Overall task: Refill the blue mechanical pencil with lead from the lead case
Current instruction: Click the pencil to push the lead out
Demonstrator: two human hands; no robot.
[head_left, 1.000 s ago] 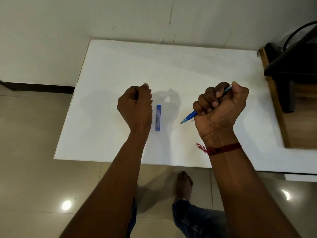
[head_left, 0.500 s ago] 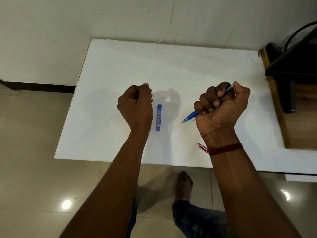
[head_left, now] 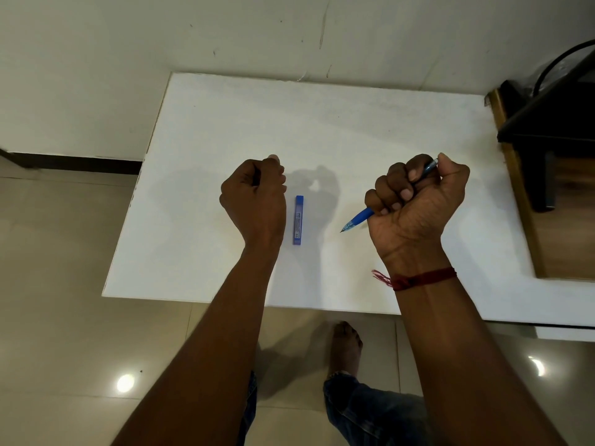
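Observation:
The blue mechanical pencil (head_left: pixel 360 218) is gripped in the fist of my right hand (head_left: pixel 418 204); its tip points down-left over the table and its top end pokes out by the thumb. The blue lead case (head_left: pixel 298 219) lies flat on the white table (head_left: pixel 322 130), lengthwise toward me, between my two hands. My left hand (head_left: pixel 256 197) hovers just left of the case, fingers curled shut; whether anything small is pinched in it I cannot tell.
A wooden surface (head_left: pixel 566 220) with a black object (head_left: pixel 547 123) and a cable borders the table's right side. A wall runs behind the table. Below the near edge are tiled floor, my foot (head_left: pixel 346 346) and jeans.
Almost nothing: my right hand with the pencil has drifted slightly right. The lead case and my left hand stay in place.

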